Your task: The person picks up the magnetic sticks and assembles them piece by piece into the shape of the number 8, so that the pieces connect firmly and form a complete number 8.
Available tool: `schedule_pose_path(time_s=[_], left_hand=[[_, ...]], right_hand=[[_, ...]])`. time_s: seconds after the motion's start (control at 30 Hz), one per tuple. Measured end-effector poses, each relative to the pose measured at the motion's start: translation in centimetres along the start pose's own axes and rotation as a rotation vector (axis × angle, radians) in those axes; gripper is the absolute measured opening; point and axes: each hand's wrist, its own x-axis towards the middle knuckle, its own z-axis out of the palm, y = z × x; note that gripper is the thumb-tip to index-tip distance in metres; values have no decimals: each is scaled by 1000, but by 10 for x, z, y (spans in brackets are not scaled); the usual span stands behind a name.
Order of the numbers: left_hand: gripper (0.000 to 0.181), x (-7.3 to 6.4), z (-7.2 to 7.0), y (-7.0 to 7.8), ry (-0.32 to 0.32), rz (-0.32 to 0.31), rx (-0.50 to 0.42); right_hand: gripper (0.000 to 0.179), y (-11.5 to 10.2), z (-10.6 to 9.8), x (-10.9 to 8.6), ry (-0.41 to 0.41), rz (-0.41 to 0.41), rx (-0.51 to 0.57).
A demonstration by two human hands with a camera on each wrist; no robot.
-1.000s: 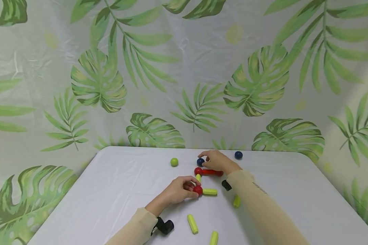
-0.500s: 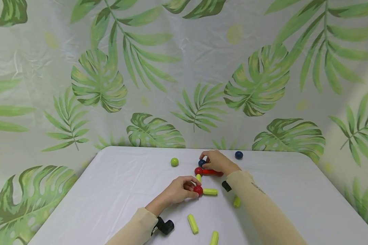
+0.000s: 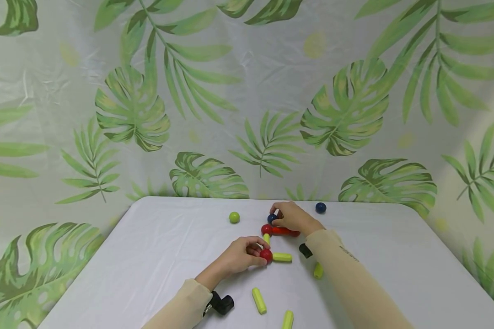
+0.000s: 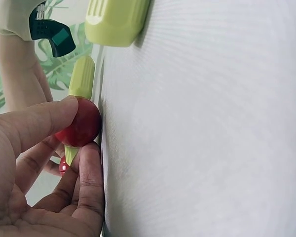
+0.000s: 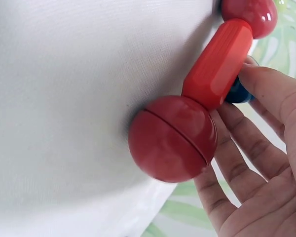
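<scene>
Between thumb and fingers, my left hand (image 3: 238, 255) pinches a red ball (image 4: 84, 123) low on the white table. A yellow-green rod (image 3: 282, 257) juts right from this ball, and another yellow-green rod (image 3: 266, 239) leads back to a second red ball (image 3: 266, 229). From that one a red rod (image 5: 218, 64) reaches to a further red ball (image 5: 172, 140), largely covered by my right hand in the head view. Just behind the red rod, my right hand (image 3: 293, 216) holds a dark blue ball (image 3: 272, 219) with thumb and fingers; the rod partly hides it in the right wrist view.
A green ball (image 3: 234, 217) lies at the back, left of the hands. Another dark blue ball (image 3: 320, 208) sits near the back edge on the right. Loose yellow-green rods (image 3: 259, 300) lie in front, one partly under the right forearm. A leaf-print curtain (image 3: 206, 114) hangs behind the table (image 3: 169, 237).
The right hand's fingers and the dark blue ball have shifted slightly right and toward the red rod. My left hand stays on its red ball.
</scene>
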Motion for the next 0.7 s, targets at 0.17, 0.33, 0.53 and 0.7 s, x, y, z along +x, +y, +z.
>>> schedule_pose_path(time_s=[0.17, 0.33, 0.53, 0.7], left_hand=[[28, 0, 0, 1, 1, 8, 12], [28, -1, 1, 1, -1, 9, 22], [29, -2, 1, 2, 0, 7, 29], [30, -2, 0, 2, -1, 6, 25]], right_hand=[[33, 2, -6, -6, 7, 26, 30], [33, 6, -12, -17, 31, 20, 75], [31, 16, -15, -34, 64, -13, 88], [29, 21, -20, -49, 75, -36, 102]])
